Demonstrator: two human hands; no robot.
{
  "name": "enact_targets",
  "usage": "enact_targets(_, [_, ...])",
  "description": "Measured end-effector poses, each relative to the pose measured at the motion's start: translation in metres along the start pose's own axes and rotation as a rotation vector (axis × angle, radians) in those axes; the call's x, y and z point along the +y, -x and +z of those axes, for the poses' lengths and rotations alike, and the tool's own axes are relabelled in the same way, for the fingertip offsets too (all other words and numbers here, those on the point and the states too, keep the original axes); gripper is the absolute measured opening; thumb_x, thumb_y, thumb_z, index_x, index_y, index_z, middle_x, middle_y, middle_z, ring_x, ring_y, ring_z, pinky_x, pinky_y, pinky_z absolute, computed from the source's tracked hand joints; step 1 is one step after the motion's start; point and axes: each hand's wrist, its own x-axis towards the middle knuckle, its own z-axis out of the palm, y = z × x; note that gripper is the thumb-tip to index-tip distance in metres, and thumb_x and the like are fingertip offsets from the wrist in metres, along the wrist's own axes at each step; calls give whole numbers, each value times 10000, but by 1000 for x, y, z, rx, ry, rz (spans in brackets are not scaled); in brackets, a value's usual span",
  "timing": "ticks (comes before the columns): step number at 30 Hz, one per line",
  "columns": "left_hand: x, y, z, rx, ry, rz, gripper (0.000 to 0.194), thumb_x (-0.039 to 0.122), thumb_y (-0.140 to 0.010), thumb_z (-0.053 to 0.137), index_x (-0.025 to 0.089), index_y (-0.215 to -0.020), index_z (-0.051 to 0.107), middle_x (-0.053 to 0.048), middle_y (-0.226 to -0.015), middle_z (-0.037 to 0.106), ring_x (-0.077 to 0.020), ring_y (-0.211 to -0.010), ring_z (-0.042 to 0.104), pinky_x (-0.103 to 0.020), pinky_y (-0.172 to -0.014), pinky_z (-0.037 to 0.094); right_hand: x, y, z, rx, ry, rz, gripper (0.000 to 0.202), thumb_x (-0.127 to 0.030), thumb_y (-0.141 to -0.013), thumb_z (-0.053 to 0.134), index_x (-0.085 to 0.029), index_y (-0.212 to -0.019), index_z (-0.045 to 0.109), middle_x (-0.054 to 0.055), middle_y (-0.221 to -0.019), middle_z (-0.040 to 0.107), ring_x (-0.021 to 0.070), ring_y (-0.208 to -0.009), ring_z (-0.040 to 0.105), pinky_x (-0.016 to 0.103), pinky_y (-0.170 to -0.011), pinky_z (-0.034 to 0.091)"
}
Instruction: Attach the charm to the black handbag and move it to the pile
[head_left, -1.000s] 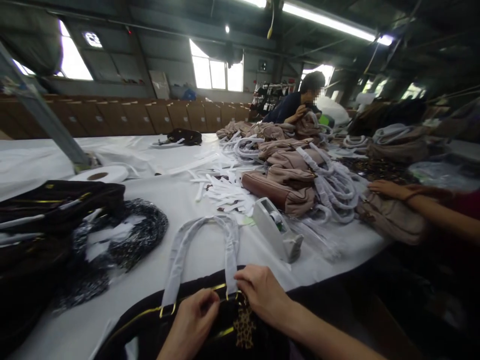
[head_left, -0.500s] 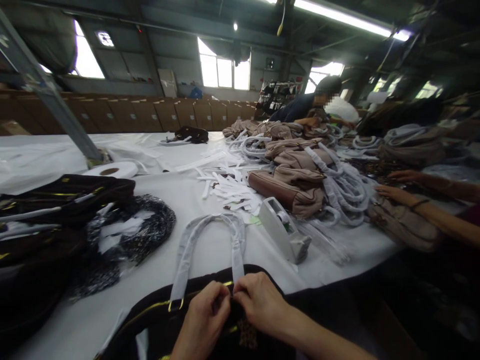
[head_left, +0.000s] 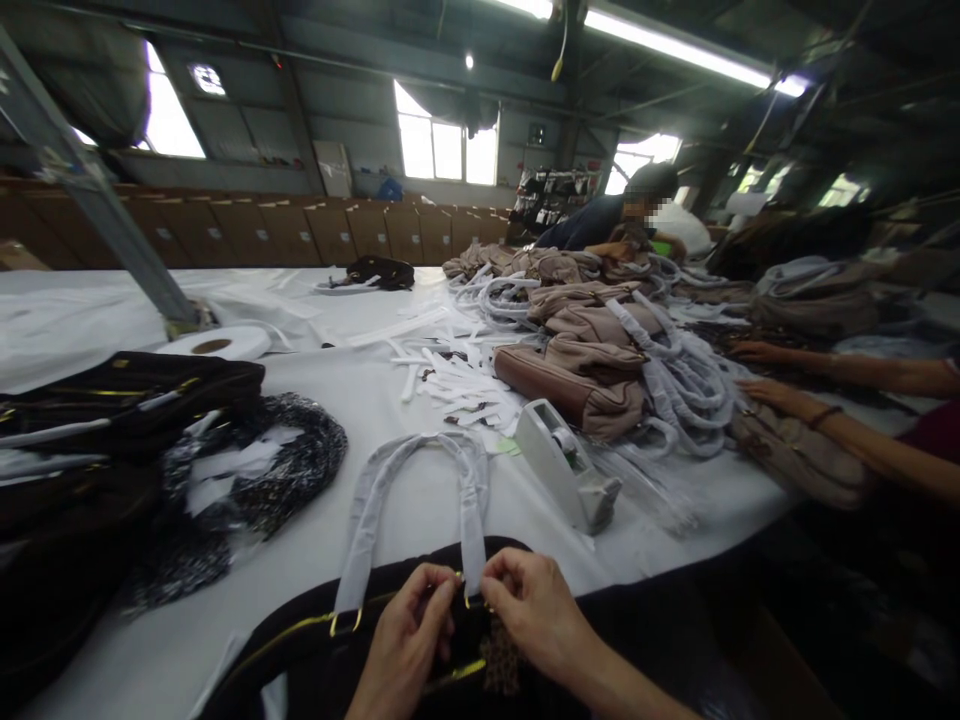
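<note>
A dark handbag [head_left: 300, 655] with gold zips lies at the table's near edge. Its handle [head_left: 371, 510], wrapped in white, arches away from me and joins the bag at gold rings. My left hand [head_left: 409, 635] is over the bag's top, thumb and fingers pinched, just left of the handle's right end. At that end my right hand [head_left: 536, 605] is closed in a pinch beside the gold ring. Whatever either hand pinches is too small or hidden to make out. Below my right hand, a leopard-print piece [head_left: 502, 655] hangs on the bag.
Beyond the bag stands a tape dispenser [head_left: 562, 465], with loose white strips [head_left: 465, 385] behind it. Beige handbags [head_left: 592, 365] are heaped to the right, where a co-worker's hands [head_left: 780, 395] rest. Dark bags [head_left: 112, 410] lie left, near a white roll [head_left: 217, 342].
My hands have moved slightly apart, and my right hand has shifted a little right from the handle's end. The co-worker's hands at the right have moved slightly left.
</note>
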Motion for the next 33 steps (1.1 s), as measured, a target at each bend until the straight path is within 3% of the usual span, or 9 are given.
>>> enact_targets(5, [12, -2, 8, -22, 294, 67, 239, 435, -869, 497, 199, -829, 498, 23, -711, 589, -94, -590, 504, -219, -600, 435, 4, 2, -1, -118, -274, 101, 154, -286, -789, 558, -150, -768, 628, -9, -585, 608, 106, -459, 540, 188, -433, 368])
enact_targets(7, [16, -3, 11, -32, 257, 86, 233, 417, -841, 554, 190, -798, 529, 32, -673, 569, -91, -580, 503, -208, -588, 426, 6, 2, -1, -176, -419, 146, 192, -327, -792, 569, -138, -794, 603, 11, -622, 635, 106, -425, 552, 180, -397, 375])
enact_targets(10, [16, -5, 13, -37, 157, 66, 242, 411, -795, 619, 173, -832, 602, 24, -661, 586, -103, -597, 540, -207, -602, 439, 11, 3, -1, -149, -496, 135, 274, -397, -797, 589, -123, -801, 602, 9, -589, 619, 91, -394, 537, 161, -373, 362])
enact_targets(14, [9, -6, 12, -54, 157, -14, 316, 433, -768, 641, 183, -960, 623, -9, -759, 656, -157, -697, 614, -261, -695, 490, 19, 3, 1, -110, -516, 133, 367, -478, -807, 584, -113, -825, 618, 6, -545, 604, 87, -375, 522, 156, -362, 366])
enact_targets(20, [10, -2, 13, -79, -47, 84, 282, 447, -787, 600, 169, -788, 647, 14, -647, 554, -124, -607, 504, -215, -587, 418, 24, 1, -1, -115, -553, 149, 408, -509, -798, 587, -113, -895, 615, -11, -489, 582, 80, -330, 481, 152, -330, 347])
enact_targets(25, [19, -1, 20, -39, -105, 113, 297, 465, -819, 538, 181, -736, 563, 33, -647, 462, -113, -594, 416, -203, -556, 375, 24, 3, -6, -116, -528, 149, 315, -438, -813, 582, -123, -822, 584, -16, -518, 583, 70, -353, 477, 149, -351, 352])
enact_targets(29, [20, -1, 23, -67, -107, 105, 311, 479, -825, 518, 181, -744, 551, 23, -671, 490, -129, -634, 444, -215, -596, 390, 22, 5, -7, -121, -499, 124, 259, -398, -835, 561, -140, -826, 574, -21, -572, 582, 71, -391, 472, 164, -378, 357])
enact_targets(33, [21, -1, 23, -64, -104, 93, 325, 483, -829, 509, 174, -741, 559, 13, -686, 516, -138, -662, 464, -224, -625, 397, 20, 7, -4, -57, -372, 26, 190, -341, -857, 552, -166, -813, 613, -12, -653, 601, 110, -573, 543, 195, -522, 418])
